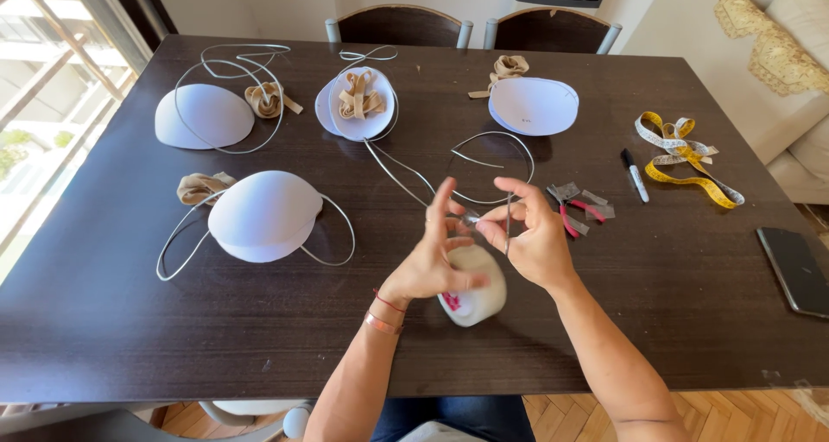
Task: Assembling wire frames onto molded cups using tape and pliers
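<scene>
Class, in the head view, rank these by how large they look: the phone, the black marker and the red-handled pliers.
1. Phone, clearly largest, though it lies nearer the camera.
2. Pliers and marker look about alike, so I won't rank them.

Between both hands (484,243), a wire (508,226); beneath, a bottle (475,299); pliers (574,211) right; foam cups (263,215) left.

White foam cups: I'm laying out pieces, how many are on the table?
4: far left cup, far middle cup holding beige elastic, far right cup, and near left cup. Stacked ones would be hidden.
</scene>
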